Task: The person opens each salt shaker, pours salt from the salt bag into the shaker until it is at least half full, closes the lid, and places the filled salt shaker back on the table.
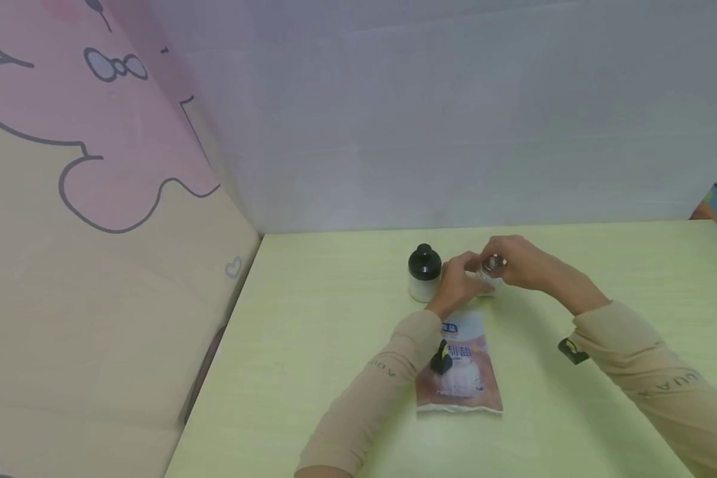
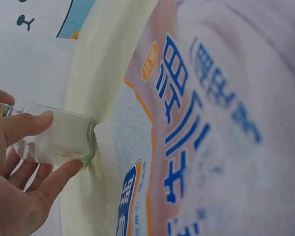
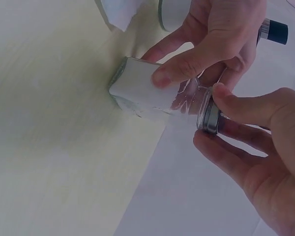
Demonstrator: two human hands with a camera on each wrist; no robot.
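Observation:
A small square glass shaker jar point(image 3: 142, 88) with white powder inside stands upright on the table. My left hand point(image 1: 457, 284) holds its body, thumb on one side and fingers on the other. With thumb and fingertips, my right hand point(image 1: 526, 262) pinches the metal lid point(image 3: 212, 118) at the jar's neck. Whether the lid is turning cannot be seen. In the left wrist view the glass jar point(image 2: 71, 132) shows its clear upper part above the powder. A printed plastic bag point(image 1: 466, 382), labelled as salt in Chinese characters, lies flat in front of the jar, partly under my left forearm.
A round jar with a black knobbed lid point(image 1: 424, 269) and white contents stands just left of my left hand. A pale wall point(image 1: 454, 119) rises behind the table point(image 1: 311, 318). At the left hangs a curtain with a pink cartoon figure point(image 1: 113, 186).

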